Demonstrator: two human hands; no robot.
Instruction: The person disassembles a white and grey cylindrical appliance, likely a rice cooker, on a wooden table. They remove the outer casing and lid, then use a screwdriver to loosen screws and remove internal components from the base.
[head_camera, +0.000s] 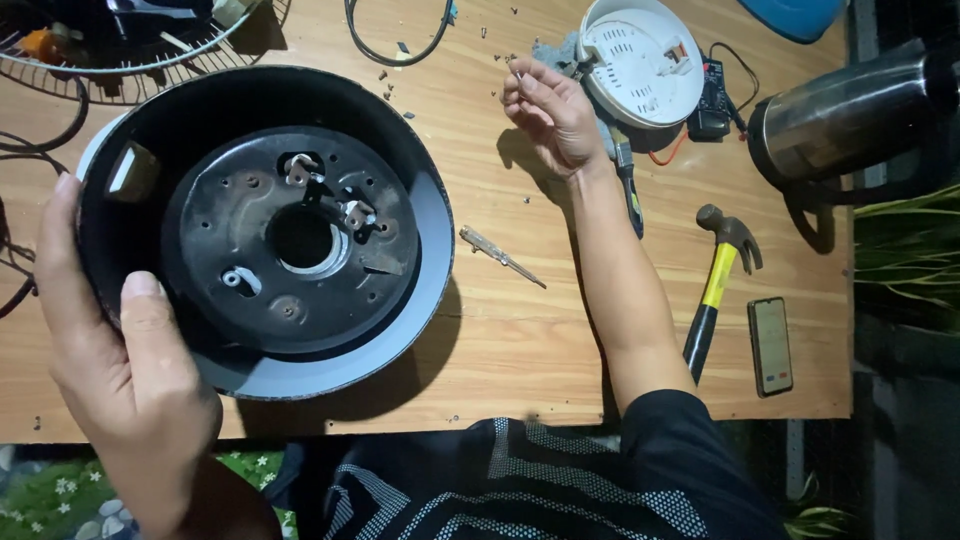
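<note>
Head view: a round black housing (265, 230), open side up with a dark metal plate and a centre hole inside, is held tilted over the left part of the wooden table (500, 350). It is gripped at its near-left rim by the left hand (110, 350), the thumb pressed on the inner wall and the fingers wrapped round the outside. The right hand (550, 110) is held further up the table, fingers curled together on a small screw (518, 74) pinched at the fingertips, just beside a white round lid (640, 65). A small screwdriver (500, 257) is seen lying between housing and right forearm. A yellow-handled hammer (718, 285), a phone (770, 345) and a steel kettle (850, 115) are laid to the right.
</note>
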